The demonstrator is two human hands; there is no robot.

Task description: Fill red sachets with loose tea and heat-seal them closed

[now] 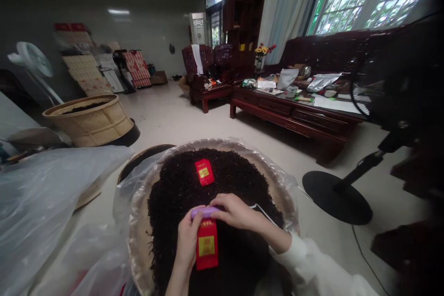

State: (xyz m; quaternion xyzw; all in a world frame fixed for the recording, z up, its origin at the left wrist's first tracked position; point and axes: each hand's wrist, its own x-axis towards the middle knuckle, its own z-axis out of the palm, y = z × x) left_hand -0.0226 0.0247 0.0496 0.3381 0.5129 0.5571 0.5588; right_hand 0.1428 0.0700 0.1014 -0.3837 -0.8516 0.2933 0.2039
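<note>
A wide round basket [138, 222] lined with clear plastic holds a heap of dark loose tea leaves [180, 180]. A small red packet [204, 171] lies on top of the leaves. My left hand [188, 240] grips a second red packet [207, 245] upright over the tea. My right hand [236, 212] is closed on a purple scoop-like tool [203, 212] held at the top of that packet. Both hands meet at the packet's mouth.
A tall bamboo basket [93, 120] stands at the back left. Clear plastic sheeting [45, 189] lies at the left. A standing fan's black base [336, 196] sits on the floor at the right. A dark wooden table [294, 113] with clutter is behind.
</note>
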